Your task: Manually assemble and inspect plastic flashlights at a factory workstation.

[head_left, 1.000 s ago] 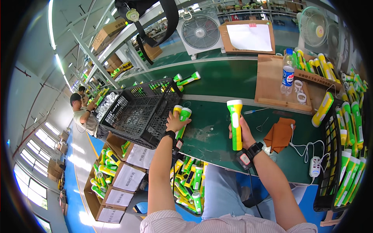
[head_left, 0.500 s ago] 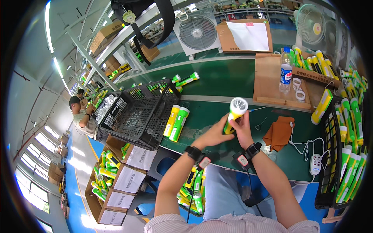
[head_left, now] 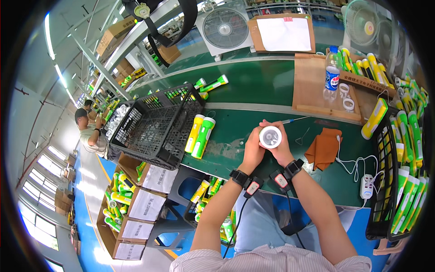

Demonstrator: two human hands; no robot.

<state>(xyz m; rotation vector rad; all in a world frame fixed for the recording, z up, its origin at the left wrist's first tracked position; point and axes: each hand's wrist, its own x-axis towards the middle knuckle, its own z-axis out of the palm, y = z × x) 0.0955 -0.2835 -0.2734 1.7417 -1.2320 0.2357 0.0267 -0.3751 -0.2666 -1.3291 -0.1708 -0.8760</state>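
Both my hands are wrapped round a flashlight (head_left: 271, 137) above the near part of the green workbench (head_left: 231, 154). Its white round head and reflector face up at me, and the body is hidden behind the head and fingers. On one side my left hand (head_left: 253, 147) grips it; my right hand (head_left: 283, 146) closes on it from the other. To the left, a yellow-and-white flashlight (head_left: 194, 134) lies beside a green-and-white flashlight (head_left: 204, 137). An orange-brown cloth (head_left: 323, 149) lies right of my hands, and a thin blue-tipped tool (head_left: 290, 120) lies just beyond them.
A black crate (head_left: 170, 147) stands at the left, another (head_left: 376, 222) full of flashlights at the right. A power strip (head_left: 366, 187) with white cables, a bottle (head_left: 332, 75) and white rings (head_left: 348, 104) are on the right. Cardboard boxes (head_left: 136, 229) hold flashlights low left. Co-workers sit far left.
The flashlight has tipped so its head points up at me, and it has come lower. My right hand has closed in round it alongside the left. The view has shifted slightly.
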